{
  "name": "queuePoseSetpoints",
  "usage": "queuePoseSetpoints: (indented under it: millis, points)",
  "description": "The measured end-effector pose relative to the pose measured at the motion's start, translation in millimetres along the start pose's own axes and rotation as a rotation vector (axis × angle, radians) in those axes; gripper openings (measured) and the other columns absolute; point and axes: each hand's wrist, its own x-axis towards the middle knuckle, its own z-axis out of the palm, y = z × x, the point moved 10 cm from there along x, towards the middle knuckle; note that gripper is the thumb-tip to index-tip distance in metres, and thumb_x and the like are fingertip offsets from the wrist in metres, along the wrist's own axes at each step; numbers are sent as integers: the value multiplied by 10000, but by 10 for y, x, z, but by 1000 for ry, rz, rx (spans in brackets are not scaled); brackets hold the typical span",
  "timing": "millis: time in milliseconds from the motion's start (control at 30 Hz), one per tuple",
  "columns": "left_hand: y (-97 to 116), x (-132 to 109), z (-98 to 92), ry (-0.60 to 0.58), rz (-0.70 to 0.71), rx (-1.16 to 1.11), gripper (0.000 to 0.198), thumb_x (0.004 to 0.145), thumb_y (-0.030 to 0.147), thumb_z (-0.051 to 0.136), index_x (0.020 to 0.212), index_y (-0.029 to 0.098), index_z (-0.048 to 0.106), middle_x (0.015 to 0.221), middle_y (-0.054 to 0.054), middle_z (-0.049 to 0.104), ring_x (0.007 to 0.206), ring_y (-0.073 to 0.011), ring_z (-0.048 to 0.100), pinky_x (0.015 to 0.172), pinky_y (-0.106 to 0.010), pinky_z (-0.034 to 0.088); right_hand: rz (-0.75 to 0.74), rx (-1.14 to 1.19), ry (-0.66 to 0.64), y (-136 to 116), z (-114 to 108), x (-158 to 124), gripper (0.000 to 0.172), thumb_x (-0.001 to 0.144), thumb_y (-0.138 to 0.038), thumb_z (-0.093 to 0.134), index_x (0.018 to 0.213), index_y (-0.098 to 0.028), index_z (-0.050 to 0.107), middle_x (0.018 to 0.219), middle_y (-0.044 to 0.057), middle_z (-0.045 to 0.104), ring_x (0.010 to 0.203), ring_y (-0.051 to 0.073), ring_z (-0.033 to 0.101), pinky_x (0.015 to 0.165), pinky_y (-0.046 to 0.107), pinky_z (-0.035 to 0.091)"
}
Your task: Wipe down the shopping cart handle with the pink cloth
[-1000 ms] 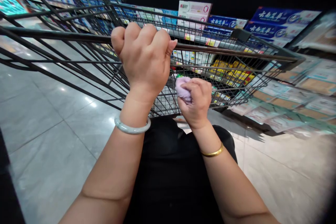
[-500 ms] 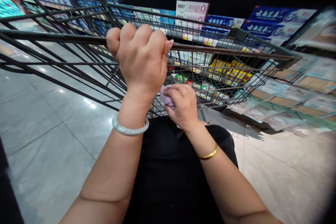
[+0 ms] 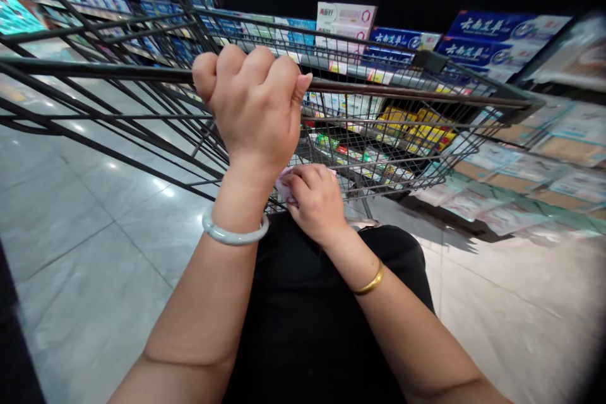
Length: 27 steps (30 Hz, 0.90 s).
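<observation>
My left hand [image 3: 253, 110] is wrapped round the upper rail of a dark metal shopping cart [image 3: 402, 93], its knuckles toward me. Lower and to the right, my right hand [image 3: 316, 202] is closed on a crumpled pale purple cloth [image 3: 284, 186]. Part of that cloth bulges out past the fingers on the left; the rest is hidden in the palm. The right hand is in front of the cart's wire mesh, low down near my lap; I cannot tell whether the cloth touches the wires.
Behind the cart, shelves carry blue boxes [image 3: 497, 44], white and pink boxes [image 3: 345, 22] and yellow packs [image 3: 416, 126]. Clear plastic packs [image 3: 534, 170] hang at the right. Grey floor tiles [image 3: 95, 252] lie on the left. My black-clothed legs [image 3: 312, 328] are below the cart.
My right hand has moved a little left and down with the cloth. My left hand keeps its grip on the rail, and the cart looks unmoved.
</observation>
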Motion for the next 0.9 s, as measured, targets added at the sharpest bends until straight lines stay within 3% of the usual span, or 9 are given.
queuePoseSetpoints:
  millis: [167,333,533,633,800,900]
  points:
    - [7,-5,7,-31,-14,7,503,982,614,270,954,392,720,1086,-103,687,1113,-406,484,1035,-599,187,21,36,22,47,-38,-34,229,956,-203,581,1164,-216,675,1198,85,688,1125,246,546,971,403,458]
    - [49,-14,12,-16,50,69,518,1017,595,234,1000,372,701,1098,-85,689,1089,-380,497,1007,-582,218,51,13,-152,104,138,-111,253,916,-167,621,1157,-221,678,1165,83,700,1089,258,547,906,406,446]
    - [78,-27,-22,82,107,101,491,1027,558,252,957,320,676,1014,-108,684,1024,-365,492,976,-584,241,-34,-45,-96,118,50,-193,231,995,-217,564,1193,-245,677,1203,69,712,1118,241,559,938,411,411]
    - [60,-30,-14,69,95,74,461,1024,563,271,972,344,673,1023,-102,682,1032,-366,489,985,-577,237,-27,-23,-147,200,125,-310,206,994,-223,581,1166,-252,690,1180,63,723,1095,229,574,937,402,423]
    - [58,-33,-13,68,107,90,469,1023,560,263,957,332,667,1022,-107,685,1026,-365,488,983,-576,230,7,13,-40,316,37,-398,241,972,-175,589,1154,-276,709,1142,57,724,1074,217,589,971,393,449]
    - [43,-29,1,57,98,60,457,1025,560,277,974,330,669,1046,-103,685,1047,-363,488,996,-575,218,29,-6,-64,381,51,-403,204,955,-179,610,1115,-242,720,1112,70,723,1039,223,592,916,377,469]
